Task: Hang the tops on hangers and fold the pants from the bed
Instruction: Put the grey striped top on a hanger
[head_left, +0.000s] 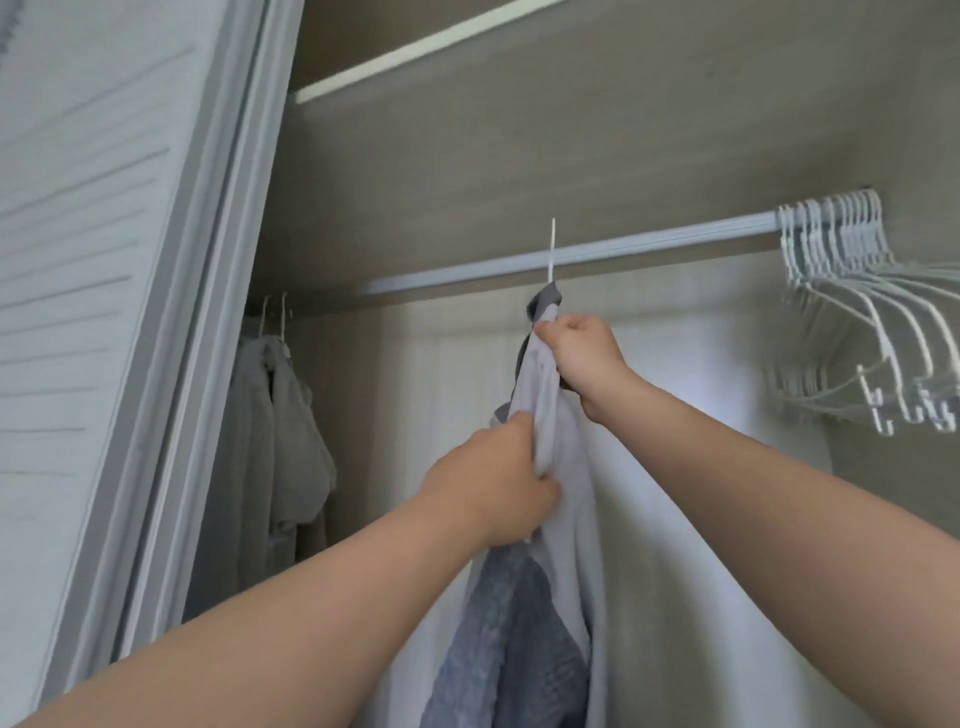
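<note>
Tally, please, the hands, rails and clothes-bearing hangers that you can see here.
Hands: 2, left hand and right hand, both gripping the light top
Rail: 1
Clothed hangers: 3, two left hangers and the held hanger
Total: 6

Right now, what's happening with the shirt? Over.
Gripping pale top: left hand low, right hand near collar. White hanger hook crosses rod. Rod bare either side.

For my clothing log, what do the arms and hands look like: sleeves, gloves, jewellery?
The left forearm and right forearm are bare in view, with no sleeves, watch or bands. The left hand and right hand are ungloved; no rings show.
</note>
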